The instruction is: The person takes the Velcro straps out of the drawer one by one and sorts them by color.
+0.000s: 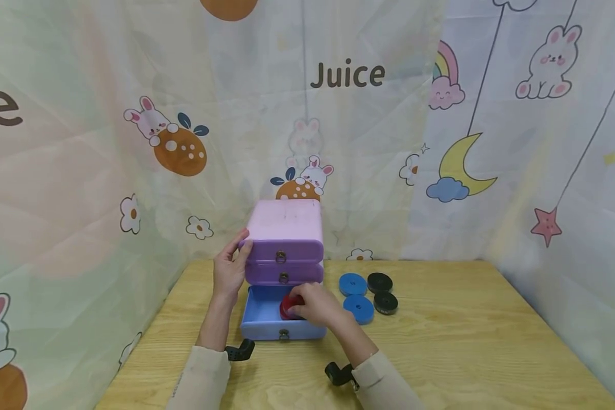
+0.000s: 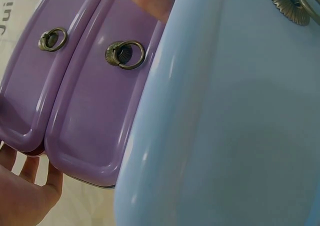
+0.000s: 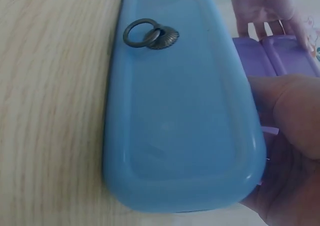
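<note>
A small drawer cabinet [image 1: 287, 219] with a pink top stands on the table, its two purple drawers [image 1: 266, 273] closed. The light-blue bottom drawer [image 1: 261, 330] is pulled out, with a brass ring on its front. My right hand [image 1: 320, 304] reaches into it from the right and grips a red round disc [image 1: 286, 307], partly hidden by the fingers. In the right wrist view the drawer front hides the fingertips. My left hand [image 1: 229, 270] rests against the cabinet's left side, fingers straight along it and thumb at the top purple drawer's front corner.
Right of the cabinet lie two blue discs [image 1: 359, 308] and two black discs [image 1: 386, 303] on the wooden table [image 1: 466, 341]. A printed cloth [image 1: 364, 171] hangs behind and at both sides. Black camera mounts [image 1: 241, 350] jut from the wrists near the drawer front.
</note>
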A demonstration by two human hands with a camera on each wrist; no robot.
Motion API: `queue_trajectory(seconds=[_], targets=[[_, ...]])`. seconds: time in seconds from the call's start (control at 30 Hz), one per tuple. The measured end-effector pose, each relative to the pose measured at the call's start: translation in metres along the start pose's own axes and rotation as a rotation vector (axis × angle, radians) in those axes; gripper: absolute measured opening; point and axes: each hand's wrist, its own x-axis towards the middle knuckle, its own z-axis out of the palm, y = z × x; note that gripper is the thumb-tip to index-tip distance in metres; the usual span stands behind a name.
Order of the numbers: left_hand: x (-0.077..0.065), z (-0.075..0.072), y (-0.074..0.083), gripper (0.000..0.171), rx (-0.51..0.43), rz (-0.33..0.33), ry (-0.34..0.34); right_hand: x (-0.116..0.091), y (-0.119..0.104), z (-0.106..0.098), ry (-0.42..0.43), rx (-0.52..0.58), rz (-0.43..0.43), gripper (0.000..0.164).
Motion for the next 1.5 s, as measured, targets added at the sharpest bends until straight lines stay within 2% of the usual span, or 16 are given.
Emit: queue_trajectory(seconds=[0.23, 0.7, 0.93, 1.27, 1.5], targets=[[0.001, -0.001, 0.000, 0.048, -0.026, 0.002, -0.013, 0.003, 0.003, 0.007, 0.001, -0.031, 0.046, 0.020], [0.000, -0.001, 0.000, 0.053, -0.003, -0.017, 0.002, 0.002, 0.002, 0.010, 0.009, -0.034, 0.099, 0.027], [-0.001, -0.002, 0.001, 0.051, -0.020, -0.017, -0.008, 0.002, 0.004, 0.011, 0.016, -0.050, 0.101, 0.023], [0.000, 0.000, -0.001, 0.051, -0.019, 0.003, -0.002, -0.005, 0.001, -0.006, 0.018, 0.001, 0.073, 0.026], [-0.002, 0.000, 0.000, 0.053, -0.005, -0.007, 0.006, -0.010, 0.007, -0.019, -0.037, 0.103, -0.022, 0.028]])
